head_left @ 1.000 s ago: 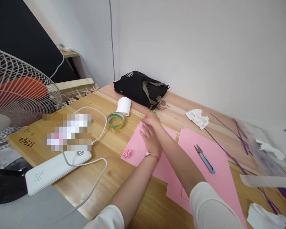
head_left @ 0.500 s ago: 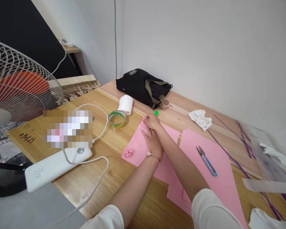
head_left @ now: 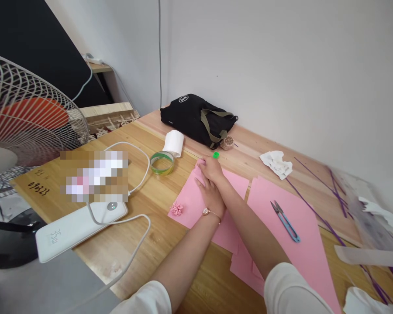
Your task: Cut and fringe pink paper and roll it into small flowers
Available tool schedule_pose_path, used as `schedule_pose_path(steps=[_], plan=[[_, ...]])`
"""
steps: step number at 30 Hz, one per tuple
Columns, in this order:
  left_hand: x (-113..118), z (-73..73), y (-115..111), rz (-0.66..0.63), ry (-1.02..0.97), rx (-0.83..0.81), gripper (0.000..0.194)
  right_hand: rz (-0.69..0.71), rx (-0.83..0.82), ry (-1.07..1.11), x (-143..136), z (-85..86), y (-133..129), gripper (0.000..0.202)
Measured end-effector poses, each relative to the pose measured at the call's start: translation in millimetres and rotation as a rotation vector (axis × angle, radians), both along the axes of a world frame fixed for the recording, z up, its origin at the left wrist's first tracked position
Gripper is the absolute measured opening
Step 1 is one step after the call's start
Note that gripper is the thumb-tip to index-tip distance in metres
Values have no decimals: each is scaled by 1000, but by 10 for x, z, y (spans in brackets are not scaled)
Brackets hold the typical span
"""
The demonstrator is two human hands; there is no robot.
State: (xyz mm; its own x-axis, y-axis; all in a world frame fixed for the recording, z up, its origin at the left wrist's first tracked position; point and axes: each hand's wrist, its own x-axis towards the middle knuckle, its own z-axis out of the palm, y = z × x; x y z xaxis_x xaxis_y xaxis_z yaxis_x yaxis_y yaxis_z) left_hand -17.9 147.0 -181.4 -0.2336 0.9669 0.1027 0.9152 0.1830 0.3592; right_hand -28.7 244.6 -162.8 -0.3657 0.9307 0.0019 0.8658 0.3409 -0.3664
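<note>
A sheet of pink paper (head_left: 187, 205) lies on the wooden table, its far corner under my hands. My left hand (head_left: 212, 196), with a bracelet at the wrist, rests flat on it, fingers spread. Crossing over the left, my right hand (head_left: 213, 169) has its fingers bent at the far edge, closed on a small raised fold of the paper; the fingertips are partly hidden. A small pink paper flower (head_left: 177, 209) sits on the sheet's left corner. To the right, blue-handled thread snips (head_left: 286, 222) lie on more pink sheets (head_left: 301, 253).
Beyond my hands are a green cap (head_left: 215, 155), a tape roll (head_left: 162, 163), a white paper roll (head_left: 174, 143) and a black bag (head_left: 196, 120). A white power bank (head_left: 81, 231) with a cable lies left, near a fan (head_left: 29, 109). Crumpled tissue (head_left: 277, 164) and purple strips (head_left: 330, 231) lie right.
My right fingertips have shifted slightly to the right along the paper's far edge, showing a little more of the fold. My left hand stays in place on the sheet.
</note>
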Motion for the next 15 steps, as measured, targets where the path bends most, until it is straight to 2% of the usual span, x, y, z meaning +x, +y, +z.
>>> schedule_pose_path(steps=[5,10,12,15], plan=[[-1,5,12,4,30,-24,56,-1,4,118,37,2,-25,14],[7,-25,33,12,59,-30,58,64,-19,183,115,8,-64,14],[11,-36,38,6,59,-44,59,86,4,171,150,-68,-194,16],[15,-54,42,-3,46,-43,58,65,95,150,189,-281,-522,23]])
